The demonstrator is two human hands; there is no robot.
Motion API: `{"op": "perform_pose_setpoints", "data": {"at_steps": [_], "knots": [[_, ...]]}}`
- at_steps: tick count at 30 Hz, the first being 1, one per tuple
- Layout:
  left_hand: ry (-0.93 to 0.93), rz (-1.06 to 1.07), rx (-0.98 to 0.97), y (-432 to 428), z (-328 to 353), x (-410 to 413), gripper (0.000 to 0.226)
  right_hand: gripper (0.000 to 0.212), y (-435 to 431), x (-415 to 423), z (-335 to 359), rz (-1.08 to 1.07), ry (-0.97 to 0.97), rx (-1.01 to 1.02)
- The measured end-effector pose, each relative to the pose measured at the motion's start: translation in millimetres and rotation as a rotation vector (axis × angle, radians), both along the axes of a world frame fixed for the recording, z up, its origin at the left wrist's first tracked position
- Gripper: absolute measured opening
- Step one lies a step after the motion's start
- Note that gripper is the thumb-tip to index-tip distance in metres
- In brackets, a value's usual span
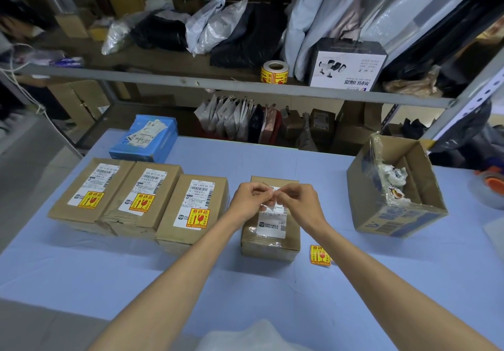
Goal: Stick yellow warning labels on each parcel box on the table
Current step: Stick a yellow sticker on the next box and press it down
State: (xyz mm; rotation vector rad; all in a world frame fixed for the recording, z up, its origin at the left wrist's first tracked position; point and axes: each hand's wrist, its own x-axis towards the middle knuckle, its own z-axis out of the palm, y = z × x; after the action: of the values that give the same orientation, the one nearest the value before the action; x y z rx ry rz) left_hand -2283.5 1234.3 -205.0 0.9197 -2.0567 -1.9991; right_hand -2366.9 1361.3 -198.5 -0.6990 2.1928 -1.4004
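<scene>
Three brown parcel boxes stand in a row on the blue table (109, 282), at the left (81, 200), the middle (131, 217) and the right (188, 214). Each carries a yellow warning label. A fourth parcel box (270, 241) with only a white shipping label stands apart to their right. Above it, my left hand (249, 198) and my right hand (296, 200) meet and pinch a small white piece of label backing (274, 195) between their fingertips. One yellow warning label (319, 254) lies flat on the table beside that box.
An open cardboard box (392, 214) holding crumpled backing scraps stands at the right. A blue box (146, 138) sits at the table's far edge. A roll of yellow labels (274, 72) rests on the shelf behind, among bags. A tape dispenser (491, 187) is at the far right.
</scene>
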Motion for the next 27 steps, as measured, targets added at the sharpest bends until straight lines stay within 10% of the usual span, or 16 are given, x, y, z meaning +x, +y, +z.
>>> {"op": "perform_pose_setpoints", "data": {"at_steps": [27], "knots": [[-0.058, 0.114, 0.054, -5, -9, -11, 0.013, 0.019, -5, -3, 2, 0.019, 0.044, 0.018]]}}
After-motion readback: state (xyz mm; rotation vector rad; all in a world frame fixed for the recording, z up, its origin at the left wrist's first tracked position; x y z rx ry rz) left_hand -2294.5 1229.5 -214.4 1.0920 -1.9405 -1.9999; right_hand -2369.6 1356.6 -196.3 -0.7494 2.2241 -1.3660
